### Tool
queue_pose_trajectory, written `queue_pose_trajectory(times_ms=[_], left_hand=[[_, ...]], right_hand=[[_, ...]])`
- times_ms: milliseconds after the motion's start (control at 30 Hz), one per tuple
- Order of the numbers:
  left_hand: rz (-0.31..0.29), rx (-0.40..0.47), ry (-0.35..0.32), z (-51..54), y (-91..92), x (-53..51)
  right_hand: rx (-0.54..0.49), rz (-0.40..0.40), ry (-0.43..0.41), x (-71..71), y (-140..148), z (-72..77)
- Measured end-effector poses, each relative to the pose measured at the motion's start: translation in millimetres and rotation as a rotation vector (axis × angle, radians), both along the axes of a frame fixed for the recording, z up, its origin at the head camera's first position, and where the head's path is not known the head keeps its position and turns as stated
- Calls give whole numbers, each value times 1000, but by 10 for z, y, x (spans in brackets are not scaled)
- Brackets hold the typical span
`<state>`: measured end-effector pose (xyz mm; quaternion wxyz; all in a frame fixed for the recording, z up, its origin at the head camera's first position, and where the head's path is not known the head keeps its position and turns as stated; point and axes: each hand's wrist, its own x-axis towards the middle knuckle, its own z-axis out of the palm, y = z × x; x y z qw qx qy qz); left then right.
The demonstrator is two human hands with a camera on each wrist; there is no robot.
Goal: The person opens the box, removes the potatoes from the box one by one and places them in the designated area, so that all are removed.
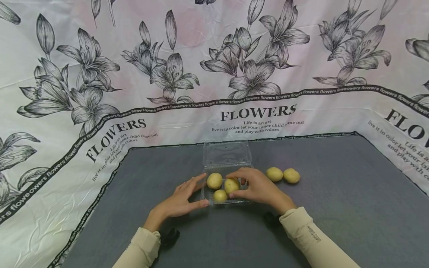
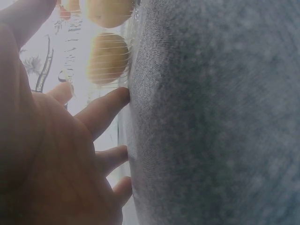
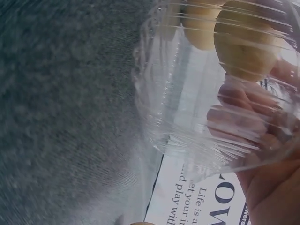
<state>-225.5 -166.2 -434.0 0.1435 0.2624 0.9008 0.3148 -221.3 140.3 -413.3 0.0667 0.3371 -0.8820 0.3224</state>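
Note:
A clear plastic clamshell container (image 1: 226,153) lies on the table with its lid raised at the back. Inside its base are a potato (image 1: 214,181) at the left and a smaller potato (image 1: 220,195) near the front. My right hand (image 1: 260,188) pinches a third potato (image 1: 232,185) between thumb and fingers at the container's right part. Seen through the clear wall in the right wrist view, that potato (image 3: 243,44) is by the fingertips. Against the container's left side, my left hand (image 1: 181,200) is spread with fairly straight fingers; its fingertips (image 2: 123,95) are beside the wall.
Two more potatoes lie on the grey table (image 1: 161,167) to the right of the container, a left one (image 1: 274,174) and a right one (image 1: 292,175). A white flower-printed cloth (image 1: 187,126) hangs behind the table and along its sides.

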Motion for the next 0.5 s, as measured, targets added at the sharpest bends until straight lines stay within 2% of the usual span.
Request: queue_pose_trajectory(times_ms=[500], left_hand=[[-3,2,7,2,-7,-7]], right_hand=[[-13,-20,6,20,62,99]])
